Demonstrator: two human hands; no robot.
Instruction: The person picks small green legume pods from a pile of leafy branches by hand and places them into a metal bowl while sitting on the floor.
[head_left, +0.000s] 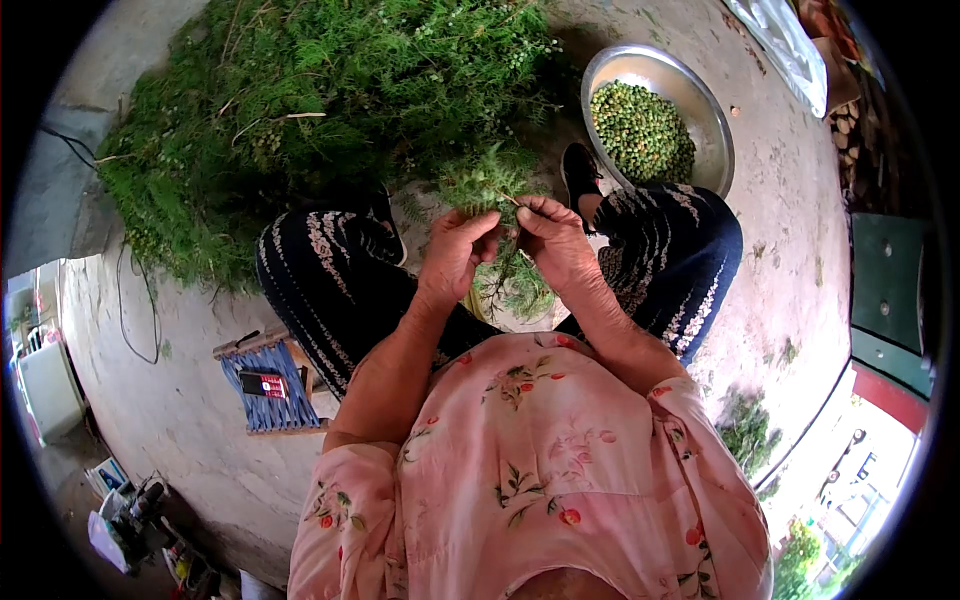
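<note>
Between my knees, my left hand and my right hand both grip a small green conifer sprig. Its feathery tip points away from me, and the thumb and fingers of my right hand pinch a thin brown stem. Whether a berry sits between my fingers cannot be told. Just beyond my hands lies a large heap of cut conifer branches with pale berries among the needles. A metal basin near my right foot holds many small green berries. Loose sprigs lie on the floor below my hands.
At my left, a low folding stool with blue woven straps carries a phone. A dark cable loops on the concrete floor. Stacked firewood and a green door stand at right, with plant scraps nearby.
</note>
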